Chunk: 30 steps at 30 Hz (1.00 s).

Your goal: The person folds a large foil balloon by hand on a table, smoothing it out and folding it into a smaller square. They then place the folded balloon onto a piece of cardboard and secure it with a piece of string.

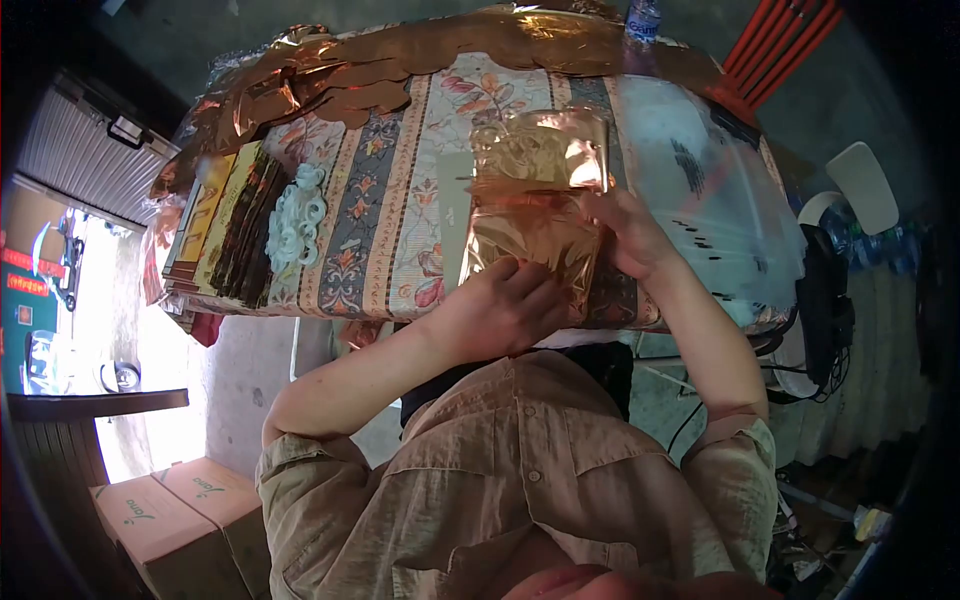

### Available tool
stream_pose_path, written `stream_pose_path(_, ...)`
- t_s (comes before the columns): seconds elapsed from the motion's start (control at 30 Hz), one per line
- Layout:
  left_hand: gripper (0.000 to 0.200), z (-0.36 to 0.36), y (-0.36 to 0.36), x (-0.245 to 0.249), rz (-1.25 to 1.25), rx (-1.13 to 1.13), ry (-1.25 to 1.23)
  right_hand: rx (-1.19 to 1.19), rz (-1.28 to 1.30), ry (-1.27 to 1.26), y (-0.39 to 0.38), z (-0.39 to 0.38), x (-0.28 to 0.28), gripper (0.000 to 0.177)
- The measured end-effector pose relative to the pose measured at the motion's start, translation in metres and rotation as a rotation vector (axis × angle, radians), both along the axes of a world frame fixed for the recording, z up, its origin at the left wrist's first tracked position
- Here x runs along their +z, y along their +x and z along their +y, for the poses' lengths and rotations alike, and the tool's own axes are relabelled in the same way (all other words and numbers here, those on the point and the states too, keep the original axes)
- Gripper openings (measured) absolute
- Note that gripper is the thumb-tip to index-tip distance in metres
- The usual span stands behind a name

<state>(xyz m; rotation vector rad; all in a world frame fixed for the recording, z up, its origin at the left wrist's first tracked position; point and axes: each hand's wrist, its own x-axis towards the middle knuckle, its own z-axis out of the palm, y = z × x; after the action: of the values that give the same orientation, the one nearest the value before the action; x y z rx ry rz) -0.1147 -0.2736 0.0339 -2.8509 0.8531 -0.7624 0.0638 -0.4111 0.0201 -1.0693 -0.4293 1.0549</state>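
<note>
Shiny copper-coloured foil packaging (535,225) lies in front of me on the patterned tablecloth, over a pale flat card (453,205). My left hand (510,308) is at the foil's lower edge, its fingers bent and pressed on the foil. At the foil's right edge, my right hand (630,232) has its thumb and fingers closed on it. The fingertips of both hands are partly hidden.
Stacked yellow and dark packets (232,222) and white rings (297,218) are at the left. Clear plastic bags (700,200) cover the right side. Brown foil sheets (375,90) and a bottle (642,20) lie along the far edge.
</note>
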Motion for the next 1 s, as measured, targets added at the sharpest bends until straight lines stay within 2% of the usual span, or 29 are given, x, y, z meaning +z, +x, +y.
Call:
stream_pose_path(0.03, 0.022, 0.002, -0.002, 0.000, 0.001, 0.004, -0.002, 0.078, -0.072, 0.027, 0.001, 0.001, -0.004, 0.051)
stream_pose_path(0.1, 0.021, 0.005, -0.006, -0.001, 0.029, 0.022, 0.040, 0.059, -0.086, 0.007, -0.007, 0.005, -0.001, 0.045)
stream_pose_path(0.23, 0.020, 0.006, -0.014, -0.001, 0.075, 0.034, 0.065, -0.087, 0.004, -0.092, -0.011, 0.018, -0.014, 0.039)
stream_pose_path(0.3, 0.012, 0.006, -0.015, -0.005, 0.033, 0.035, -0.004, -0.150, 0.052, -0.116, -0.014, 0.024, -0.019, 0.037)
stream_pose_path(0.33, 0.012, 0.008, -0.015, -0.004, 0.033, 0.039, -0.002, -0.187, -0.045, -0.132, -0.015, 0.026, -0.021, 0.036)
stream_pose_path(0.37, 0.019, 0.013, -0.014, -0.003, 0.079, -0.004, -0.105, -0.223, -0.144, -0.146, -0.016, 0.028, -0.024, 0.036)
stream_pose_path(0.4, 0.028, 0.018, -0.015, 0.000, 0.125, -0.046, -0.208, -0.219, -0.145, -0.143, -0.013, 0.029, -0.027, 0.036)
stream_pose_path(0.43, 0.028, 0.022, -0.016, 0.004, 0.124, -0.041, -0.205, -0.181, -0.200, -0.133, -0.008, 0.028, -0.031, 0.035)
stream_pose_path(0.53, 0.044, 0.042, -0.024, 0.014, 0.201, 0.037, -0.788, -0.121, -0.225, -0.118, -0.001, 0.023, -0.028, 0.033)
stream_pose_path(0.6, 0.037, 0.060, -0.025, -0.002, 0.108, 0.382, -1.029, -0.096, -0.197, -0.116, -0.004, 0.021, -0.020, 0.032)
stream_pose_path(0.63, 0.037, 0.067, -0.023, -0.007, 0.102, 0.388, -1.029, -0.092, -0.164, -0.090, -0.006, 0.020, -0.015, 0.030)
stream_pose_path(0.7, 0.027, 0.079, -0.017, -0.013, 0.362, 0.425, -1.732, -0.075, -0.137, -0.063, -0.008, 0.022, -0.013, 0.029)
stream_pose_path(0.73, 0.027, 0.082, -0.016, -0.017, 0.348, 0.429, -1.734, -0.069, -0.146, -0.045, -0.007, 0.023, -0.017, 0.027)
stream_pose_path(0.8, 0.027, 0.083, -0.013, -0.020, 0.594, 0.203, -2.098, -0.052, -0.155, -0.024, -0.009, 0.026, -0.017, 0.026)
stream_pose_path(0.87, 0.027, 0.084, -0.013, -0.016, 0.595, 0.249, -2.071, -0.090, -0.168, -0.014, -0.013, 0.028, -0.016, 0.020)
stream_pose_path(1.0, 0.025, 0.085, -0.013, -0.014, 0.605, 0.302, -2.054, -0.055, -0.192, -0.008, -0.016, 0.028, -0.014, 0.020)
